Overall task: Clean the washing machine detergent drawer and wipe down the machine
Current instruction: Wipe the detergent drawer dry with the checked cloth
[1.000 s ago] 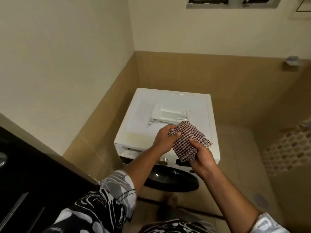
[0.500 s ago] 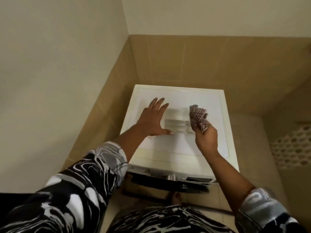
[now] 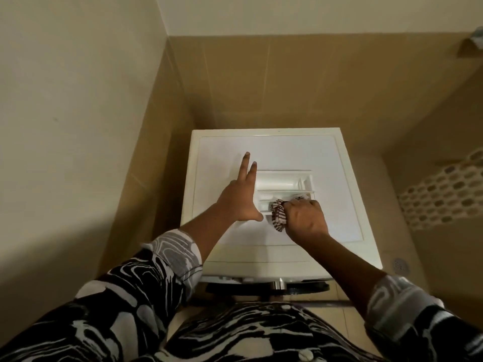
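Fingers (image 3: 244, 168) of our left hand (image 3: 239, 202) straight, apart, laid flat at left end of white plastic detergent drawer (image 3: 277, 182) lying on white washing machine top (image 3: 335, 184); we judge bracing it. Our right hand (image 3: 305, 218) clamps bunched brown-checked cloth (image 3: 278, 215), pressed into near compartment.

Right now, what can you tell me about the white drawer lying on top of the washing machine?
The drawer looks like white plastic, a long tray split by ribs into compartments, lying open side up on top of the washing machine. The left hand, fingers straight, rests at its left end; the right hand grips a checked cloth pressed into its near side.
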